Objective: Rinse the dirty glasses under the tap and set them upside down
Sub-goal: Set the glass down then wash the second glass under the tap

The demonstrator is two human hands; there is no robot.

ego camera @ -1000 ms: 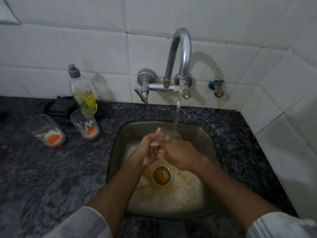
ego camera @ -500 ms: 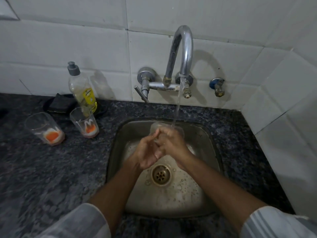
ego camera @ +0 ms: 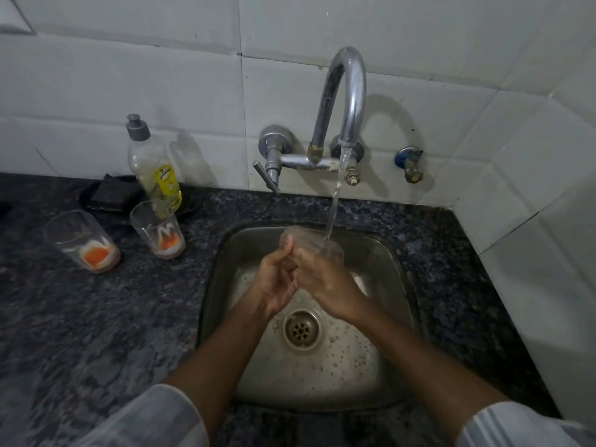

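Both hands, the left hand (ego camera: 274, 285) and right hand (ego camera: 325, 282), grip a clear glass (ego camera: 311, 241) over the sink (ego camera: 400, 285), under the tap (ego camera: 346, 101) stream. Two dirty glasses (ego camera: 158, 229) stand on the bench (ego camera: 96, 317) at 9 o'clock of the sink.

Two bare arms come up from the bottom of the picture. The left hand (ego camera: 274, 285) and the right hand (ego camera: 325, 282) have nothing on them: no gloves, no rings and no watch that can be seen. The forearms are bare too, all the way down to near the elbows. Each arm comes out of a loose sleeve. The left sleeve (ego camera: 145, 421) is a pale, whitish cloth and looks thin and soft. The right sleeve (ego camera: 516, 427) is pale as well, with faint grey stripes running along it. Both sleeves are cut off by the bottom edge.
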